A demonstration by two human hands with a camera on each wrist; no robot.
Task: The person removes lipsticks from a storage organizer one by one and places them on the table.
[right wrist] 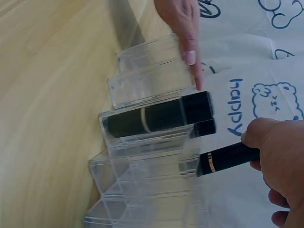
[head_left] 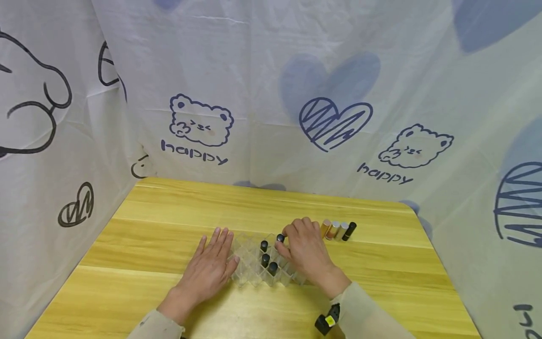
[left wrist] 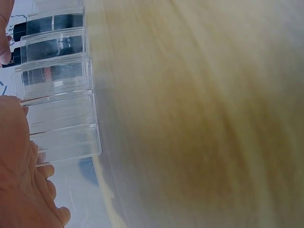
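A clear plastic lipstick organizer (head_left: pixel 247 266) with diamond-shaped compartments stands on the table between the hands. Three black-capped lipsticks (head_left: pixel 273 269) stand upright in it. My right hand (head_left: pixel 308 247) pinches another black lipstick (right wrist: pixel 230 158) with a thin gold band between thumb and fingers. In the right wrist view, this lipstick's lower end is at the mouth of a compartment; how deep it sits I cannot tell. My left hand (head_left: pixel 209 266) lies with extended fingers along the organizer's left side, its thumb at the near left edge.
To the right of the right hand, a short row of lipstick tubes lies on the wooden table (head_left: pixel 148 226): gold ones (head_left: pixel 325 228), a silver one (head_left: pixel 341 231) and a black one (head_left: pixel 349 231). A white printed cloth (head_left: pixel 254 141) hangs behind the table.
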